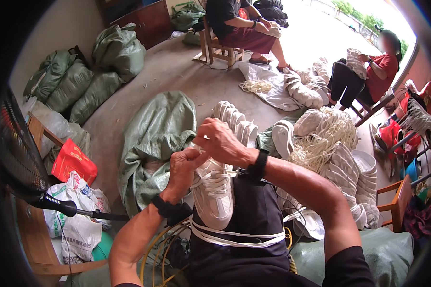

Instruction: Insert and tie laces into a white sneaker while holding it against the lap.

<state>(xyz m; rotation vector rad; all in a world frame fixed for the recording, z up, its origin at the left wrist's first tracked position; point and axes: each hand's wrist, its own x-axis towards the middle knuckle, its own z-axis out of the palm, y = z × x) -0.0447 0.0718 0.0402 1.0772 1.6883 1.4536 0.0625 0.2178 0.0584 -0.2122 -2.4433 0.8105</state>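
White mesh-and-leather sneaker (213, 191) lies sole-down along our dark-trousered thigh (254, 215), toe toward us, so its eyelets face up. Above its tongue our left hand (183, 168) and right hand (220, 141) each pinch the flat white lace (219, 178). Beyond the sneaker, stacked white shoes (234, 119) rest on a crumpled green woven sack (153, 138).

A grey concrete floor (187, 76) is seen, spread with goods. Stuffed green sacks (81, 81) are piled at the far left, a crumpled green sack (158, 134) lies in the middle, and a row of white shoes (234, 119) is set just to its right. Farther right, a heap of white laces (325, 134) and stacked white shoe uppers (354, 182) are laid, with a white cloth (268, 86) bearing a coil of laces (256, 86) beyond them.
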